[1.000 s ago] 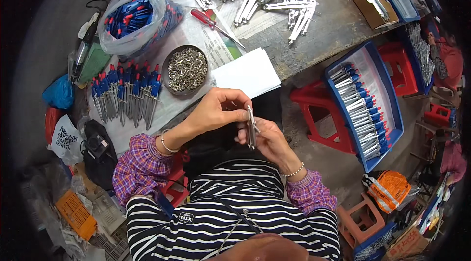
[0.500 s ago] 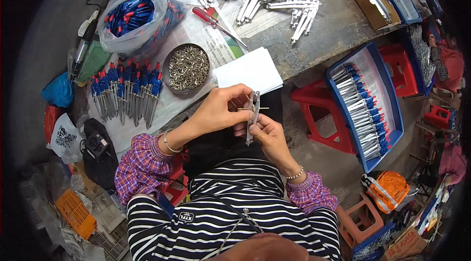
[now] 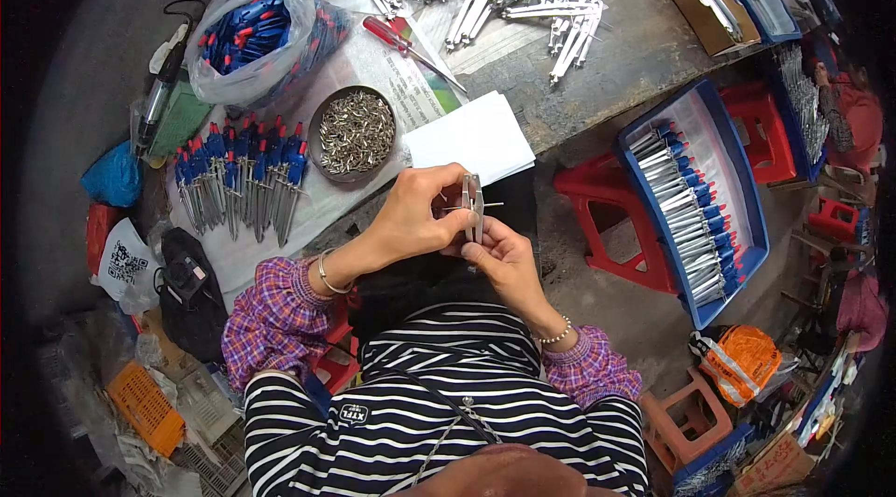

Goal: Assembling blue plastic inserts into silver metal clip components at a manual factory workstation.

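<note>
1. Head view, far left first: row of blue-capped metal tools (image 3: 241, 182) laid side by side on the table (image 3: 644, 49), points toward the body, then a round tin of small metal bits (image 3: 356, 131).
2. Left hand (image 3: 411, 217) curled shut, fingertips pinching the upper half of a slim metal piece (image 3: 473, 208), held off the table, just in front of the chest.
3. Probably light, stiff and a bit slick, being bare metal; best pinched on the flat sides near the middle, like now.
4. Long axis near upright in frame, top end toward the table, bottom end toward the body; thin pin sticking out sideways to the right.
5. Right hand (image 3: 504, 259) cupped under it, fingers closed round the lower end.
6. Further right, blue tray (image 3: 737, 180) of finished ones.
</note>
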The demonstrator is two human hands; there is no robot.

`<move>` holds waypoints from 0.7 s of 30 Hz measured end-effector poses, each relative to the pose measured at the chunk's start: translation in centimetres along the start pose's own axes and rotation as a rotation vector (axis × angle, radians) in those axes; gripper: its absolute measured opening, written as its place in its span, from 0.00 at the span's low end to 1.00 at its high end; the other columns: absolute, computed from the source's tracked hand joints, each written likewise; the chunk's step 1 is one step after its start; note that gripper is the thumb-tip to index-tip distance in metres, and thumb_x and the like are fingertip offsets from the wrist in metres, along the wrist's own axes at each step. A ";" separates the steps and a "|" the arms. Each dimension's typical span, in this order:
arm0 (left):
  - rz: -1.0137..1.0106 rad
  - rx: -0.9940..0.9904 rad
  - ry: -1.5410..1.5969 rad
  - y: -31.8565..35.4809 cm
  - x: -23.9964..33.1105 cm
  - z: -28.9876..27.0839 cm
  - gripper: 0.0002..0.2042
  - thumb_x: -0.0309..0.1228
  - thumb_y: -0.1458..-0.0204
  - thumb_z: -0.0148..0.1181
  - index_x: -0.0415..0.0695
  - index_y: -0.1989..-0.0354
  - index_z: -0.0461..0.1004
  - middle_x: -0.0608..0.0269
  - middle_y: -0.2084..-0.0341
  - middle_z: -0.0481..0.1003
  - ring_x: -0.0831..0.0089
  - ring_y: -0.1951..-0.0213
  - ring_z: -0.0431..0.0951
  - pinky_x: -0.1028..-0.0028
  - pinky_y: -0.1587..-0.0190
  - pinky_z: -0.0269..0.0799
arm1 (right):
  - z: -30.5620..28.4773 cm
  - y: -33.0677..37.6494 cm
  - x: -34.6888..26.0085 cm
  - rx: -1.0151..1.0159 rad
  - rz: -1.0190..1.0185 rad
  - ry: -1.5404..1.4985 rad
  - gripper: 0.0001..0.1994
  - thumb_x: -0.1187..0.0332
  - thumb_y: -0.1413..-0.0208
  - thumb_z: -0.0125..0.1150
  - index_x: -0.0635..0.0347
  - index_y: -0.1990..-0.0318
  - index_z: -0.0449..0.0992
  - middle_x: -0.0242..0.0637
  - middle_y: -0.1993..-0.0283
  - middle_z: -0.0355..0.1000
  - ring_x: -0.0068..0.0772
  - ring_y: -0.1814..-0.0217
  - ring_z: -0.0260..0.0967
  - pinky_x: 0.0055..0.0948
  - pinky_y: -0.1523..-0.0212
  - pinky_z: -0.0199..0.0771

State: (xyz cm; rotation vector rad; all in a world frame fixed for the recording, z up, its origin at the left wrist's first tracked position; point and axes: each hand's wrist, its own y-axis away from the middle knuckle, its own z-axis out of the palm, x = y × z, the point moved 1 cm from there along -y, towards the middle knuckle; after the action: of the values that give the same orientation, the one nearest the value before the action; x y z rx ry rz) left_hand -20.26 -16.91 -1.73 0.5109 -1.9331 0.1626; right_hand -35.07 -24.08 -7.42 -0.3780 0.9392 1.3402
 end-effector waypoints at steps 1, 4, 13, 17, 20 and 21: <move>0.024 0.009 -0.030 0.0 0.1 0.0 0.07 0.23 0.58 0.58 0.36 0.70 0.71 0.64 0.83 0.71 0.82 0.81 0.68 0.79 0.79 0.63 | 0.0 0.0 0.0 0.000 0.001 -0.010 0.15 0.78 0.44 0.52 0.70 0.49 0.66 0.41 0.56 0.72 0.31 0.54 0.73 0.24 0.51 0.70; 0.066 0.034 -0.112 -0.2 -0.6 -0.1 0.07 0.24 0.57 0.58 0.35 0.70 0.71 0.62 0.83 0.71 0.81 0.82 0.68 0.78 0.80 0.62 | -0.1 0.1 0.0 -0.014 0.069 -0.008 0.14 0.78 0.44 0.52 0.70 0.50 0.67 0.41 0.57 0.73 0.31 0.54 0.73 0.25 0.51 0.71; 0.038 -0.012 0.006 -0.1 -0.5 0.2 0.08 0.26 0.58 0.60 0.35 0.70 0.72 0.60 0.81 0.72 0.79 0.82 0.70 0.77 0.79 0.65 | -0.4 0.0 0.4 0.023 0.038 -0.058 0.14 0.81 0.45 0.51 0.71 0.51 0.68 0.41 0.56 0.72 0.29 0.56 0.73 0.23 0.53 0.72; 0.068 0.016 -0.144 -0.1 -0.3 0.2 0.09 0.25 0.60 0.60 0.35 0.70 0.72 0.58 0.81 0.72 0.75 0.81 0.72 0.75 0.77 0.66 | -0.3 0.0 0.7 0.065 0.020 -0.044 0.15 0.80 0.45 0.53 0.72 0.50 0.67 0.40 0.56 0.72 0.27 0.55 0.72 0.23 0.51 0.72; 0.060 0.032 -0.153 -0.1 -0.2 0.4 0.08 0.25 0.60 0.60 0.35 0.71 0.72 0.56 0.81 0.72 0.72 0.81 0.72 0.74 0.77 0.66 | -0.2 -0.1 0.5 0.048 0.016 -0.020 0.15 0.79 0.45 0.53 0.72 0.49 0.67 0.39 0.56 0.72 0.26 0.54 0.71 0.23 0.51 0.71; 0.060 0.032 -0.154 -0.1 -0.4 0.5 0.08 0.25 0.60 0.60 0.35 0.71 0.72 0.56 0.81 0.72 0.72 0.81 0.72 0.74 0.77 0.66 | -0.3 -0.1 0.6 0.047 0.016 -0.020 0.15 0.79 0.45 0.53 0.72 0.49 0.67 0.39 0.56 0.72 0.26 0.54 0.71 0.23 0.51 0.71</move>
State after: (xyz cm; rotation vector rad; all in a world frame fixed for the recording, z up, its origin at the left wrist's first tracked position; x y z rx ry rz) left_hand -20.48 -17.10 -2.27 0.4996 -2.0997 0.1979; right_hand -35.10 -23.92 -8.13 -0.3209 0.9568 1.3323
